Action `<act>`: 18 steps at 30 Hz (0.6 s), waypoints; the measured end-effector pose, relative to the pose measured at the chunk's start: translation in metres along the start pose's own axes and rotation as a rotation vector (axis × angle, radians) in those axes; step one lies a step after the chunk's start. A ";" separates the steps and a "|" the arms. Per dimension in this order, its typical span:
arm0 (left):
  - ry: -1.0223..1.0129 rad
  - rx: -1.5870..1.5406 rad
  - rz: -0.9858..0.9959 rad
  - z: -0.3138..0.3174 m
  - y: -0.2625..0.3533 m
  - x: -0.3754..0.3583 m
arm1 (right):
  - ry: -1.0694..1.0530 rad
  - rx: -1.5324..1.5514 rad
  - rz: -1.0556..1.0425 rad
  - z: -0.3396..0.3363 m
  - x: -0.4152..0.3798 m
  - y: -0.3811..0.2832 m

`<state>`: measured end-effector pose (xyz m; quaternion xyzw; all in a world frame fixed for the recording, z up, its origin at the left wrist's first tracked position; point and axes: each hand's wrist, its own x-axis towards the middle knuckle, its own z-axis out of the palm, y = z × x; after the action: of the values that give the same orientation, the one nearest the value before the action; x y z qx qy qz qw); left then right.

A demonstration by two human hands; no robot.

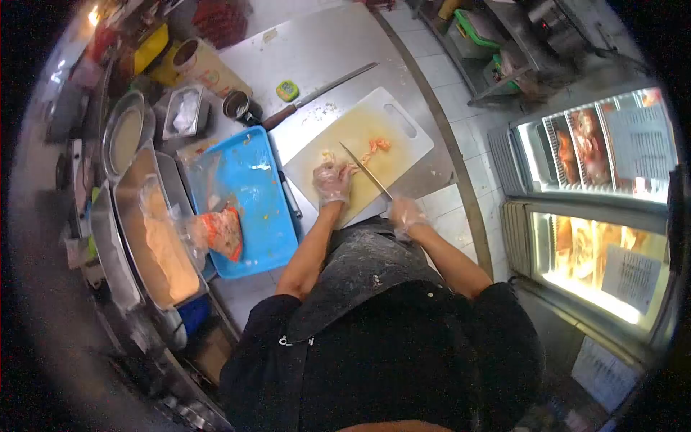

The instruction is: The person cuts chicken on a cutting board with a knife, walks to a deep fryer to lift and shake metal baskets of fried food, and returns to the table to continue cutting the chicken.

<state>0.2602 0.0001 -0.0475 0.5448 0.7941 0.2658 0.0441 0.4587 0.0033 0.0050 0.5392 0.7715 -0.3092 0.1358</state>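
Observation:
On a white cutting board (409,153) with a yellowish, stained surface lie small orange food pieces (378,147), whose kind I cannot make out. My left hand (332,183), in a clear plastic glove, rests on the board with its fingers curled over the near end of this food. My right hand (407,215), gloved too, grips a knife (366,170) by its handle, which is mostly hidden. The blade slants across the board, close to my left fingers, between them and the loose pieces.
Left of the board sits a blue tray (265,237) with a plastic bag of reddish food (222,232). A metal pan of orange powder (167,252) stands farther left. Behind the board are a long knife (317,96), a green timer (287,90) and a dark cup (242,107). Lit refrigerators (518,205) stand right.

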 end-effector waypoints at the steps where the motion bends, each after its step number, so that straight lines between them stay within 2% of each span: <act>1: -0.019 -0.081 -0.059 -0.004 0.002 0.002 | 0.027 -0.003 -0.100 -0.004 0.011 -0.005; 2: -0.028 -0.083 -0.025 -0.009 0.002 0.002 | 0.099 0.227 0.030 0.010 0.030 -0.014; 4: -0.099 -0.300 -0.021 -0.030 -0.001 0.000 | 0.173 0.483 0.176 0.022 0.057 -0.041; 5: -0.120 -0.291 -0.002 -0.026 -0.007 -0.001 | 0.147 0.323 0.102 0.010 0.059 -0.057; 6: -0.068 -0.175 0.099 -0.018 -0.016 -0.003 | 0.118 0.162 0.028 0.003 0.055 -0.066; 7: -0.013 -0.061 0.204 -0.014 -0.022 -0.002 | 0.117 0.186 0.042 0.002 0.045 -0.066; 9: -0.066 -0.052 0.205 -0.009 -0.026 -0.001 | 0.128 0.182 -0.092 0.003 0.015 -0.049; 11: -0.096 -0.043 0.203 -0.010 -0.024 0.005 | 0.104 0.116 -0.014 0.044 0.010 -0.018; 14: -0.056 -0.066 0.136 -0.019 -0.015 -0.001 | -0.002 0.114 0.111 0.047 -0.008 -0.004; 16: -0.191 -0.047 0.054 -0.023 -0.013 0.005 | -0.019 0.147 0.107 0.039 0.001 -0.013; 18: -0.189 -0.109 0.091 -0.022 -0.027 0.004 | -0.022 0.212 0.110 0.025 0.014 -0.035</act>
<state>0.2278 -0.0117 -0.0404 0.5997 0.7452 0.2579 0.1362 0.4182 -0.0096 -0.0100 0.5886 0.7021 -0.3872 0.1032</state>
